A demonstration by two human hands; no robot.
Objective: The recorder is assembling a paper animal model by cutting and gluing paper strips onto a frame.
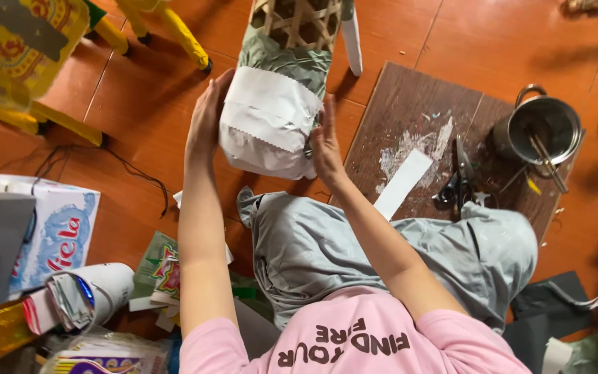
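Both hands — left hand (207, 118), right hand (326, 145) — flat against paper-wrapped bamboo frame (275, 104), long axis pointing away.

Orange tiled floor (140, 118); brown wooden board (410, 111); yellow stool legs (174, 31).

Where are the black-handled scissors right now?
In the head view, the black-handled scissors lie on the dark wooden board, right of the right hand, between a white paper strip and a metal pot.

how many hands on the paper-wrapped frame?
2. The left hand presses flat on the left side of the paper-wrapped bamboo frame; the right hand presses on its right side. Fingertips behind the paper are hidden.
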